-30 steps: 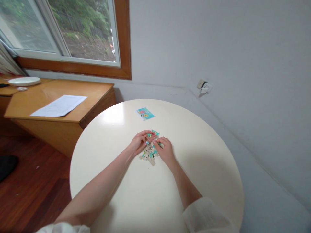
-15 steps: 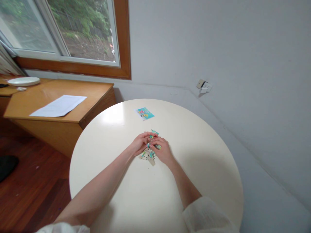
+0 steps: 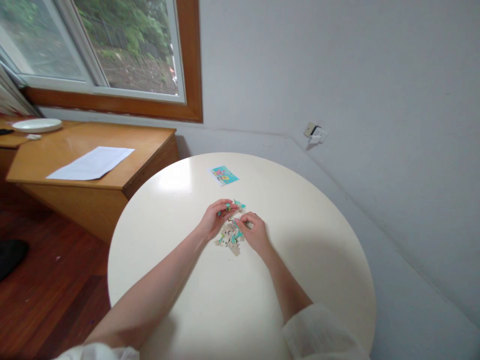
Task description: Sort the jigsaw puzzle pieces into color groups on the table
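A small heap of jigsaw pieces (image 3: pixel 229 236), teal and beige, lies in the middle of a round cream table (image 3: pixel 180 280). My left hand (image 3: pixel 214 220) rests at the heap's left side, fingers curled and pinching a teal piece (image 3: pixel 227 206) at its far edge. My right hand (image 3: pixel 255 231) lies on the heap's right side, its fingers bent and pressing on pieces there. A few loose teal pieces (image 3: pixel 240 204) sit just beyond the fingertips. A small picture card (image 3: pixel 224 175) lies farther back on the table.
A wooden desk (image 3: pixel 86 170) stands to the left with a paper sheet (image 3: pixel 91 163) and a white plate (image 3: pixel 37 125) on it, under a window. A wall socket (image 3: pixel 315 133) is on the grey wall close behind the table. Dark wooden floor at left.
My hands, which were together over the heap half a second ago, have drawn slightly apart. The left fingertips now hold a teal piece at the far edge.
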Available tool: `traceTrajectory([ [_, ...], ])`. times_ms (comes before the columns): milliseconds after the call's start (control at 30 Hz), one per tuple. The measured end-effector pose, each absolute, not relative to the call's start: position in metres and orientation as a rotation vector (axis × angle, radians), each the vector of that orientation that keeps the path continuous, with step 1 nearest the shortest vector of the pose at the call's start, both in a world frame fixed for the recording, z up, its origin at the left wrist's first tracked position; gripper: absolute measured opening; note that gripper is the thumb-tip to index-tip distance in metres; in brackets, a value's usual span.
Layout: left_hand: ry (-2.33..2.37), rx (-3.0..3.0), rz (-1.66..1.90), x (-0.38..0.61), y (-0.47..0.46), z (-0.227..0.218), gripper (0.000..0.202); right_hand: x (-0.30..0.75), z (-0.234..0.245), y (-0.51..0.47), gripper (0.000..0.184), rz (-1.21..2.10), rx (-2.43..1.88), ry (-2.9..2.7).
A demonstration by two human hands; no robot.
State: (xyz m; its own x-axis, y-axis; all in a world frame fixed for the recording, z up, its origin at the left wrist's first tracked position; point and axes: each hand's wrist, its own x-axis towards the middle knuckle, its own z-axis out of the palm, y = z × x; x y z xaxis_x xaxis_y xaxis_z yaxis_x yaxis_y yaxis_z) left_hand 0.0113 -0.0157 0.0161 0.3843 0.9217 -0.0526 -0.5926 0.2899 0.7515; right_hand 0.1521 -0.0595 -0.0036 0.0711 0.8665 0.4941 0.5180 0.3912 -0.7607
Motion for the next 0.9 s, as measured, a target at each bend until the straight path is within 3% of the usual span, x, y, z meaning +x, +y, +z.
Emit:
traceTrajectory([
  [100,0.590,0.721,1.124,0.012,-0.014,0.015,0.017,0.153,0.003,-0.067,0.017,0.461,-1.258,-1.796],
  [200,0.628,0.718,1.148,0.012,-0.013,0.013,0.019,0.152,0.010,-0.076,0.073,0.521,-1.317,-2.105],
  [267,0.642,0.711,1.161,0.012,-0.012,0.012,0.019,0.150,0.013,-0.080,0.082,0.532,-1.380,-2.241],
  [400,0.619,0.707,1.183,0.013,-0.011,0.009,0.017,0.146,0.010,-0.081,0.036,0.496,-1.422,-2.213],
  [500,0.601,0.712,1.190,0.013,-0.011,0.009,0.016,0.145,0.004,-0.076,0.017,0.455,-1.354,-2.090],
  [633,0.603,0.707,1.195,0.013,-0.011,0.010,0.015,0.147,-0.004,-0.070,0.011,0.454,-1.244,-1.964],
  [900,0.624,0.707,1.188,0.014,-0.013,0.014,0.014,0.149,-0.003,-0.068,0.018,0.482,-1.245,-1.535],
])
